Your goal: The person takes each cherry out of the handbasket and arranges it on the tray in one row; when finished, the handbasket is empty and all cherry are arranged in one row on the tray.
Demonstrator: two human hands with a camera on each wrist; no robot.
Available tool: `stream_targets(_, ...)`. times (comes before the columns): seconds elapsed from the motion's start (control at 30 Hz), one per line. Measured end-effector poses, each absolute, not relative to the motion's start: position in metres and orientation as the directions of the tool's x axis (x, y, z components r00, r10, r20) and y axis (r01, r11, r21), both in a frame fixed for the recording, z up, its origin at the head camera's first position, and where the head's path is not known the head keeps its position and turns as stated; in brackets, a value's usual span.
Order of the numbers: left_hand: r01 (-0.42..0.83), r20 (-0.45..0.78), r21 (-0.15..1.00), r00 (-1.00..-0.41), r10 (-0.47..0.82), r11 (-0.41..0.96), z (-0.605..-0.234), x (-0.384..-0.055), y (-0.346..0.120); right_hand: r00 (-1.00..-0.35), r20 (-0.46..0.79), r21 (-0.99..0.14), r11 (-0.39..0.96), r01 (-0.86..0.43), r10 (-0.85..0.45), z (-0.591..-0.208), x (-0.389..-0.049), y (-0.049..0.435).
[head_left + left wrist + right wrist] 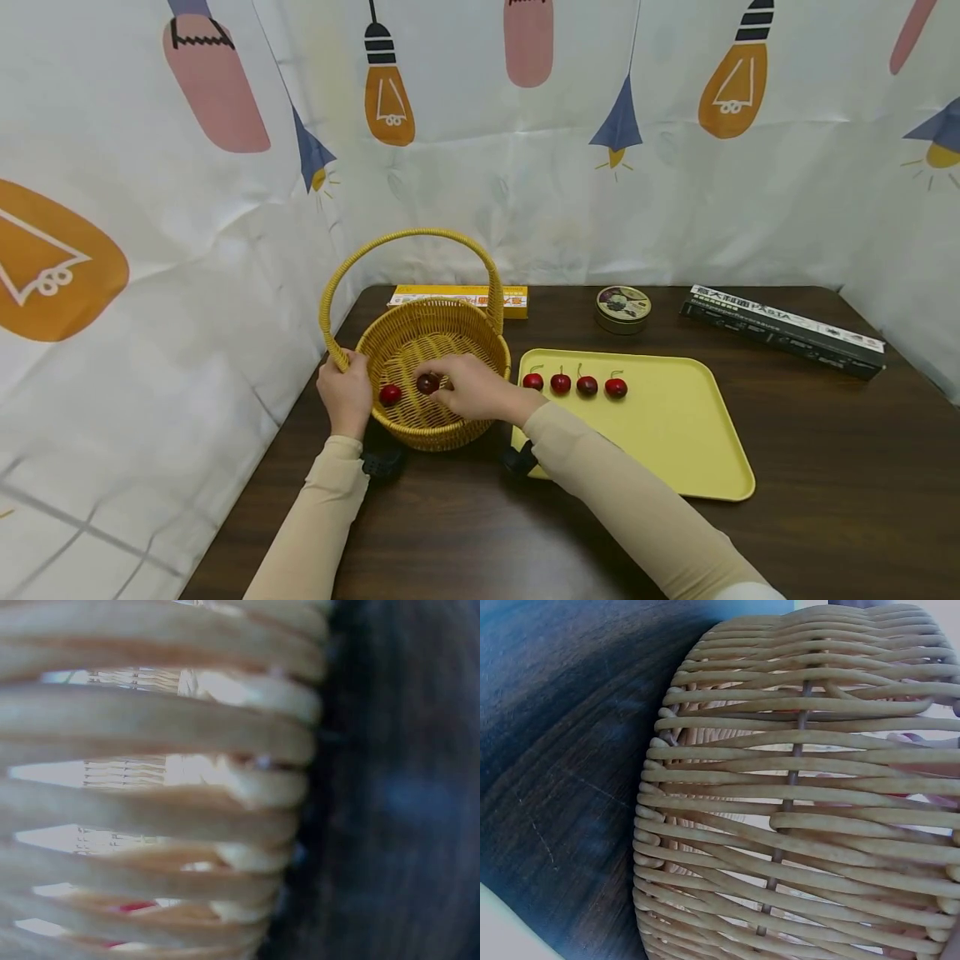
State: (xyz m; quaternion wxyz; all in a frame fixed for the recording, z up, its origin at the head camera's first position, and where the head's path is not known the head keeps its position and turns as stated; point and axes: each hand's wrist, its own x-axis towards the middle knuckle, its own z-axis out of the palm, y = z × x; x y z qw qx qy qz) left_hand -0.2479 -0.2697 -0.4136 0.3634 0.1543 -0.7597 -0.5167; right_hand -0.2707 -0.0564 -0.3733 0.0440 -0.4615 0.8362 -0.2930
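A yellow wicker basket with a tall arched handle stands on the dark table. My left hand grips its left side at the foot of the handle. Over the basket's inside, my right hand pinches a dark red cherry between thumb and fingers. Another red cherry lies in the basket to the left. Both wrist views are filled by the woven wall of the basket, with bits of red showing through the gaps. Right of the basket, a yellow tray bears a row of several stemmed cherries.
Behind the basket lies a yellow box. A round tin stands at the back, and a long black pasta box lies at the back right. White patterned cloth hangs behind the table and along its left side.
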Motion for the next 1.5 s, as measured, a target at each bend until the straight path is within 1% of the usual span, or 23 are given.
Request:
stream_targets(0.2, 0.137, 0.392, 0.897, -0.686, -0.613, 0.420, -0.414, -0.248, -0.270, -0.603, 0.193, -0.572, 0.410, -0.710, -0.774, -0.371, -0.272, -0.052)
stream_targets(0.53, 0.139, 0.399, 0.893, -0.683, -0.612, 0.427, -0.415, -0.250, -0.269, -0.631, 0.236, -0.616, 0.388, -0.685, -0.739, -0.372, -0.269, -0.038)
stream_targets(0.7, 0.132, 0.391, 0.896, -0.688, -0.611, 0.424, -0.416, -0.251, -0.270, -0.656, 0.250, -0.652, 0.377, -0.658, -0.713, -0.373, -0.267, -0.026)
stream_targets(0.9, 0.126, 0.375, 0.904, -0.694, -0.615, 0.409, -0.412, -0.249, -0.271, -0.680, 0.311, -0.643, 0.379, -0.665, -0.664, -0.367, -0.267, -0.014)
stream_targets(1.03, 0.121, 0.366, 0.907, -0.702, -0.611, 0.403, -0.414, -0.249, -0.270, -0.699, 0.341, -0.638, 0.391, -0.663, -0.628, -0.366, -0.265, 0.002)
stream_targets(1.13, 0.117, 0.358, 0.911, -0.703, -0.615, 0.396, -0.415, -0.249, -0.270, -0.713, 0.354, -0.657, 0.382, -0.650, -0.605, -0.371, -0.264, 0.019)
stream_targets(1.27, 0.127, 0.360, 0.912, -0.701, -0.616, 0.389, -0.415, -0.249, -0.270, -0.720, 0.390, -0.658, 0.374, -0.654, -0.574, -0.376, -0.264, 0.042)
stream_targets(1.5, 0.121, 0.350, 0.916, -0.708, -0.613, 0.383, -0.415, -0.252, -0.269, -0.761, 0.398, -0.649, 0.429, -0.628, -0.512, -0.387, -0.267, 0.081)
